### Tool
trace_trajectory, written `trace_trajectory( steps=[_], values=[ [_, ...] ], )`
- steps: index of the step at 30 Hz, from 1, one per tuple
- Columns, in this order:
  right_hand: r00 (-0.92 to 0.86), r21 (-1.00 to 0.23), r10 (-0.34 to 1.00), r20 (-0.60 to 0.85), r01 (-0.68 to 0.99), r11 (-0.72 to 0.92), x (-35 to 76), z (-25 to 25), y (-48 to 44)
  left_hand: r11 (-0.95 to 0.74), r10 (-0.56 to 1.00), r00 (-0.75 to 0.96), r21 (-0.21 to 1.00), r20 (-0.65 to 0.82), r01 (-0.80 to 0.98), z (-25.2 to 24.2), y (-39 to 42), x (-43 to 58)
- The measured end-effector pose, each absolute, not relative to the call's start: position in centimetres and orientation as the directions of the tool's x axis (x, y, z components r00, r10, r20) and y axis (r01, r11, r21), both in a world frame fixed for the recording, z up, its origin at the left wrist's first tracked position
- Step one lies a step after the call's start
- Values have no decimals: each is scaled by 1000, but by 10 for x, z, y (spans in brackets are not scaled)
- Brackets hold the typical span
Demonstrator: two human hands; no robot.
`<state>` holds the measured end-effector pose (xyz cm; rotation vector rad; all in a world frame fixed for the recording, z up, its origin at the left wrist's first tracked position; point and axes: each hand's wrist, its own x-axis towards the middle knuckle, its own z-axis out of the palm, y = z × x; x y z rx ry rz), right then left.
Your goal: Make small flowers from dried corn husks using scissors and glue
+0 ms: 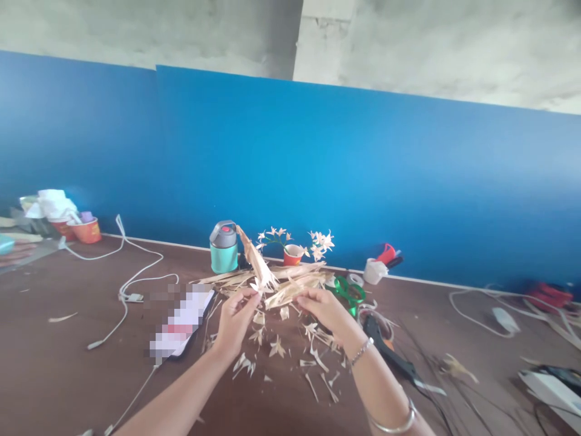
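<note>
My left hand point(235, 320) is closed in a pinch on a small pale husk flower point(259, 284), its pointed petals showing above the fingertips. To its right, my right hand point(323, 307) has thumb and fingers pressed together in front of a dried corn husk point(285, 292); whatever is between its fingertips is too small to make out. A taller husk point(258, 260) leans up behind the left hand. Loose star-shaped husk flowers point(277, 347) and cut scraps point(319, 357) are scattered on the table below both hands.
Behind the husks stand a teal flask point(224, 248) and a paper cup point(293, 257) with flower stems. A phone point(184, 321) lies left. Green tape rolls point(349, 292), a black glue gun point(389, 351) and a white cup point(375, 270) are right. Blue panels point(290, 163) close off the back.
</note>
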<state>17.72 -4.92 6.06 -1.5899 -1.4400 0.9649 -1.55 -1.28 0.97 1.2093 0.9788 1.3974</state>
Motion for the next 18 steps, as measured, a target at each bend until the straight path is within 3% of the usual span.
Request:
trace_trajectory(
  steps=[3, 6, 14, 18],
  values=[
    [-9, -650, 994, -108, 757, -64, 188, 63, -52, -110, 992, 36, 963, 122, -248, 9, -9, -17],
    [36, -408, 990, -135, 909, -89, 197, 65, -53, -96, 991, 52, 940, 120, -327, 8, -3, -20],
    [195, -207, 975, -109, 955, -214, 206, 56, -50, -38, 995, 69, 911, 73, -412, 8, 5, -26],
    [170, -200, 977, -127, 961, -193, 206, 51, -50, -9, 995, 84, 907, 49, -421, 13, 5, -28]
  ],
)
